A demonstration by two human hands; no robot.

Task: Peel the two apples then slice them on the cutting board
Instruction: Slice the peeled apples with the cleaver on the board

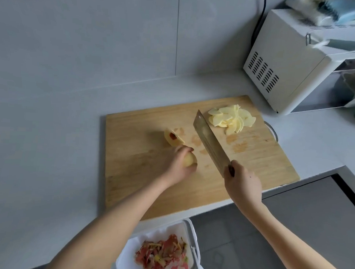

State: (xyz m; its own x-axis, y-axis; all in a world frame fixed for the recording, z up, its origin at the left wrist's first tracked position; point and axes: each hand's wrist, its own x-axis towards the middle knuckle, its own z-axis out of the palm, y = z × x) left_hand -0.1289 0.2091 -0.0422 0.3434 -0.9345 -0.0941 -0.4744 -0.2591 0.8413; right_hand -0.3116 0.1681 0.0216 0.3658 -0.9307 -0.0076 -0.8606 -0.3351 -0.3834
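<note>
A wooden cutting board (259, 159) lies on the grey counter. My left hand (180, 164) grips a peeled apple piece (190, 160) near the board's middle. Just beyond it lies another peeled apple piece (172, 137) with its core showing. My right hand (242, 182) holds the handle of a cleaver (209, 141), its blade pointing away from me over the board, to the right of the held piece. A pile of thin apple slices (232, 119) sits at the board's far right corner.
A white microwave (285, 64) stands at the back right of the counter, with clutter on top of it. Below the counter's front edge a white bin (190, 229) holds red apple peels (162, 257). A dark cooktop (317, 203) lies to the right.
</note>
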